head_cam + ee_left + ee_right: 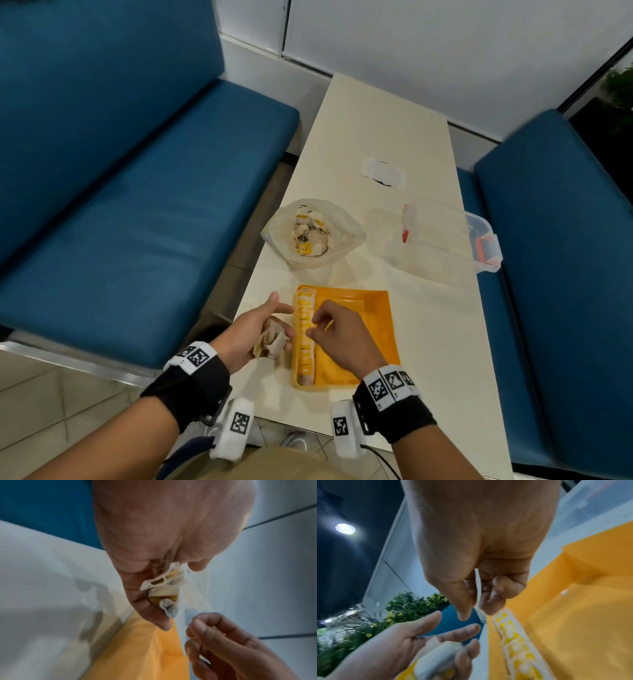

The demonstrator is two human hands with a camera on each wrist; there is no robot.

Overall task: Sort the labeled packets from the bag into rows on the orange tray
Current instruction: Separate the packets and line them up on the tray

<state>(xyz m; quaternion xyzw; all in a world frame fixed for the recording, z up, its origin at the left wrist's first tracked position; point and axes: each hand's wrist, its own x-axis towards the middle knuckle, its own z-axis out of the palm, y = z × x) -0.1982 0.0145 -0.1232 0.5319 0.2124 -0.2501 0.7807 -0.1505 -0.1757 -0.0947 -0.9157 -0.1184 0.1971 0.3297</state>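
The orange tray lies on the table near me, with a row of yellow-labelled packets along its left wall. My left hand holds a bunch of packets in its curled lower fingers just left of the tray, thumb and forefinger spread. My right hand hovers over the row and pinches one thin white packet between thumb and forefinger. The plastic bag of loose packets sits open beyond the tray. In the left wrist view the bunch of packets shows in the left palm.
A clear plastic box with red clips stands at the right of the table, and a white patch lies farther back. Blue benches flank the table on both sides. The table's edge is close to my left hand.
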